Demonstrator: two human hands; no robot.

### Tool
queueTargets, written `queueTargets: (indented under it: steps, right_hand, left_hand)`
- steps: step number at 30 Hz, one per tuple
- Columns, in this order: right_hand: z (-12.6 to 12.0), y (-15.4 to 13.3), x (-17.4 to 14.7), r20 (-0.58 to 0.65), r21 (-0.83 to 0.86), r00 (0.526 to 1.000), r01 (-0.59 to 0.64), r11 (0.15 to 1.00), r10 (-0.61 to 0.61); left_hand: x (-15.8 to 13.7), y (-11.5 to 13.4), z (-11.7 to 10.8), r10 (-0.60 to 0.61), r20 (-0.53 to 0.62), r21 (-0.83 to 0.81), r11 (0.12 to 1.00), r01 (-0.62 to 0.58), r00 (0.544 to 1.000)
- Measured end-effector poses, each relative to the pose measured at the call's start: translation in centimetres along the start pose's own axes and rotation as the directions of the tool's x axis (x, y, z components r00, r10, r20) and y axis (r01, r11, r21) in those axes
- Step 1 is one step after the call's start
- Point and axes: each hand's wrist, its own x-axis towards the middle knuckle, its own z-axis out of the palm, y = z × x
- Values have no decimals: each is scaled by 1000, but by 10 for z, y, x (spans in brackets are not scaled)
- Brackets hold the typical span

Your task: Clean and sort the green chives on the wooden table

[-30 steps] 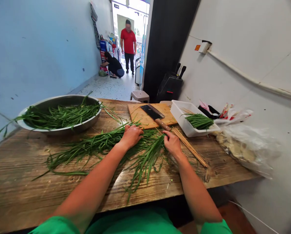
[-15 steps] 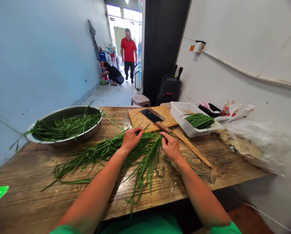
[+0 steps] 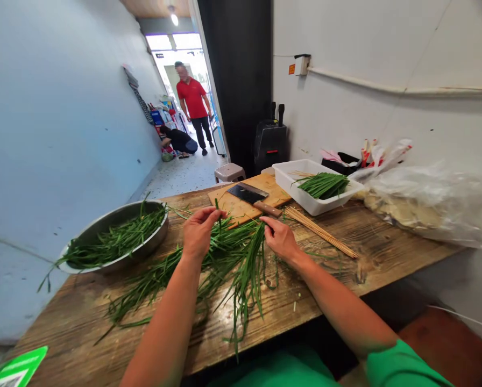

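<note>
My left hand [image 3: 198,231] is closed, pinching a green chive stalk [image 3: 217,204] between thumb and fingertips, with its cut end pointing up. My right hand [image 3: 280,238] is closed at the top of a bunch of chives [image 3: 247,269] whose leaves hang over the table toward me. A thin tip like a skewer's pokes out left of the right fingers; most of it is hidden. Under and between both hands lies a loose pile of chives [image 3: 160,277]. Just beyond the right hand, a cleaver [image 3: 247,193] rests on a wooden cutting board [image 3: 220,196].
Bamboo skewers [image 3: 321,232] lie right of the right hand. A white plastic tub [image 3: 285,174] holds cut chives; a metal basin [image 3: 160,236] at left holds more. Plastic bags [image 3: 422,199] sit at far right. Two people are in the background by the doorway [image 3: 176,40].
My left hand has lifted a little and turned upright, a chive stalk now showing in its fingers. My right hand keeps its grip. The view has tilted, and the standing person has come nearer.
</note>
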Motion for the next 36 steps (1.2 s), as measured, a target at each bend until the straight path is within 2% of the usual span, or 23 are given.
queueTargets:
  steps: [2, 4, 6, 7, 9, 11, 14, 16, 21, 36]
  right_hand:
    - [-1, -2, 1, -30, 16, 1000, -2, 1000, 2]
    - [-3, -4, 1, -69, 43, 998, 10, 999, -7]
    - [-5, -8, 1, -103, 85, 994, 43, 995, -34]
    - [-5, -9, 1, -118, 107, 992, 65, 992, -53]
    - [-6, -12, 0, -135, 142, 987, 102, 985, -83]
    - [-5, -14, -2, -129, 153, 987, 115, 982, -95]
    - [-2, -14, -3, -75, 127, 995, 80, 989, -70]
    - [0, -14, -3, -36, 94, 999, 37, 995, -34]
    - [1, -13, -4, 16, 51, 1000, -18, 999, 17]
    - [2, -13, -5, 49, 57, 999, -10, 998, 7]
  left_hand:
    - [-3, 18, 3, 94, -78, -65, 993, -99, 993]
    - [-7, 36, 5, 233, -144, -46, 969, -242, 962]
    - [-11, 44, 5, 352, -158, 57, 936, -347, 923]
    - [-12, 43, 6, 373, -135, 142, 924, -354, 918]
    - [-14, 28, 8, 311, -66, 350, 897, -270, 948]
    - [-16, 2, 12, 196, -67, 509, 850, -136, 978]
    - [-18, -36, 21, 102, -78, 540, 841, -44, 992]
    - [-20, -49, 26, 72, -73, 538, 843, -21, 995]
    - [-22, -49, 29, 69, -74, 573, 820, -14, 995]
    - [-21, -53, 24, 69, -72, 565, 825, -17, 995]
